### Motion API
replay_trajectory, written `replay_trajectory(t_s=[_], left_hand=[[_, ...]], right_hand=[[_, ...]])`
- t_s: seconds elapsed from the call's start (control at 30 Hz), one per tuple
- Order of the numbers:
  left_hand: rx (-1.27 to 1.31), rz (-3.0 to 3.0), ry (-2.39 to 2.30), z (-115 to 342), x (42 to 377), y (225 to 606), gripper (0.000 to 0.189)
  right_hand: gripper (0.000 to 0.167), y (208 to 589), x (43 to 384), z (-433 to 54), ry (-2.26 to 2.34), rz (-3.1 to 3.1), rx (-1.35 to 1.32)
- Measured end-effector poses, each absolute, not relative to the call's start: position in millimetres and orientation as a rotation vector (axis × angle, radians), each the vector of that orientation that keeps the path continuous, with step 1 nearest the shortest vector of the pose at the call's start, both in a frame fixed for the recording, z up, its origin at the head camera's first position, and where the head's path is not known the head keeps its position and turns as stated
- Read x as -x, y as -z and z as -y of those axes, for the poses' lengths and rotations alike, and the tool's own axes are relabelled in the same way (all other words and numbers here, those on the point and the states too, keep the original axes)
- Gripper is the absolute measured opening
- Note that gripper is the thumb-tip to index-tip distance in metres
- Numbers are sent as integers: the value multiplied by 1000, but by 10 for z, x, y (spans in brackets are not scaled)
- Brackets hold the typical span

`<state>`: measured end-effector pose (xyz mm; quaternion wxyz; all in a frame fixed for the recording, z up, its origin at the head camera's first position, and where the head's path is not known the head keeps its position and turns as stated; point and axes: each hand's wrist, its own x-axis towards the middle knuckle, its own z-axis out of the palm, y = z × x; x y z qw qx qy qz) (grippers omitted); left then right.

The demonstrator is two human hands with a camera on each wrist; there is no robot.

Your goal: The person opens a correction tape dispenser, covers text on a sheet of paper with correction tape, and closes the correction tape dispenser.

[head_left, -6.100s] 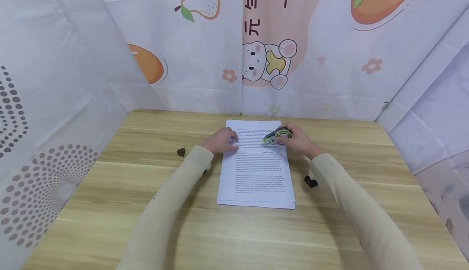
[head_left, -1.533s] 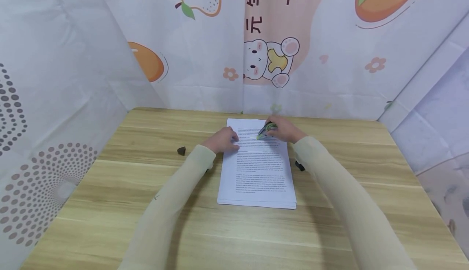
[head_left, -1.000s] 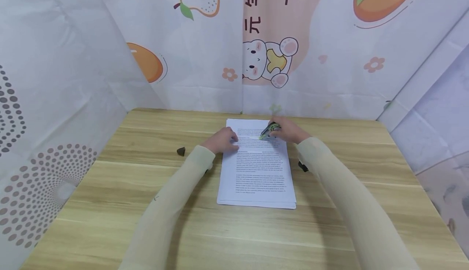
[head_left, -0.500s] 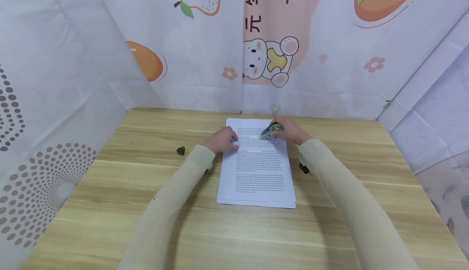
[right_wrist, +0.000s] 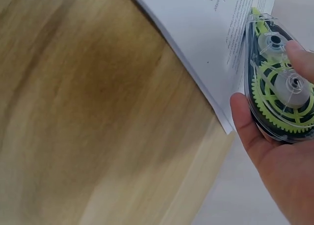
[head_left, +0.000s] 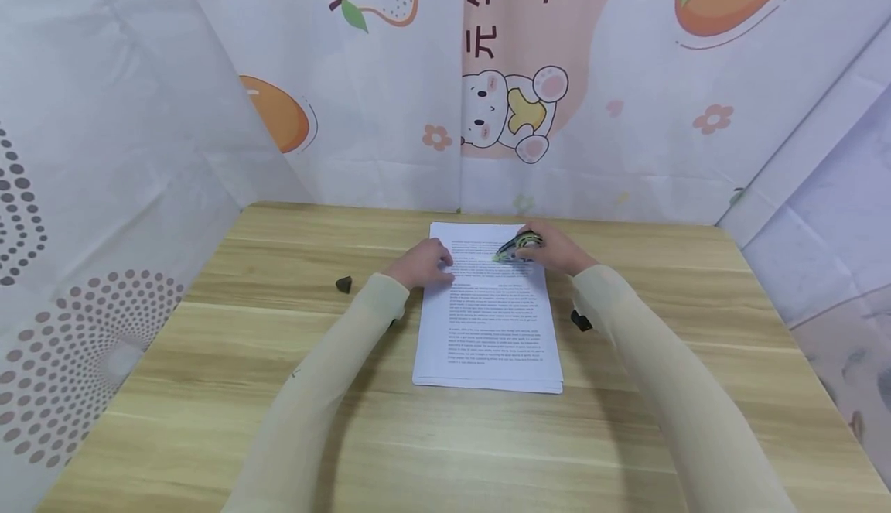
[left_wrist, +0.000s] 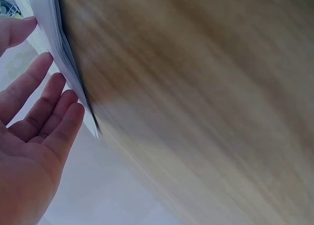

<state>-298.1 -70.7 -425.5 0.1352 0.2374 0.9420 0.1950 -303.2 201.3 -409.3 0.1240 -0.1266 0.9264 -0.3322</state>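
Note:
My right hand (head_left: 557, 250) grips a correction tape dispenser (right_wrist: 279, 87), clear-cased with a lime-green gear, between thumb and fingers. Its lime tip (right_wrist: 255, 11) points left and down at the upper text of the printed page (head_left: 494, 327). Whether the tip touches the paper I cannot tell. The page is the top of a thin stack lying flat. My left hand (head_left: 421, 264) rests at the stack's upper left edge, its thumb and fingertips touching the sheets, as the left wrist view also shows. A blank white band (head_left: 483, 285) crosses the text below the tip.
A small black piece (head_left: 343, 285) lies on the wooden table (head_left: 473, 451) left of the stack. Another black object (head_left: 581, 320) shows beside the right sleeve. A printed curtain (head_left: 390, 111) hangs along the table's back edge.
Compared with the oldest frame, my right hand and the correction tape sit slightly further up and left. Over the last 1.5 seconds they have shifted a little rightward. My left hand stays in place.

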Motion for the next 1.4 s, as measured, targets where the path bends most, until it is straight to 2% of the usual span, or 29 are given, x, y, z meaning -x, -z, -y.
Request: replay_trajectory(t_s=[0.5, 0.97, 1.23, 1.4], left_hand=[[-663, -2722, -559, 706, 2991, 4258, 32], [-671, -2738, -595, 732, 2979, 4270, 30], [-731, -2771, -605, 827, 2938, 4195, 28], [-684, -2771, -660, 920, 2900, 4103, 29]], right_hand=[[48, 4085, 2956, -2132, 1231, -2539, 69], [55, 4076, 2845, -2213, 1404, -2436, 32], [50, 4070, 2788, -2255, 1483, -2423, 22], [47, 4119, 2774, -2328, 1562, -2384, 33]])
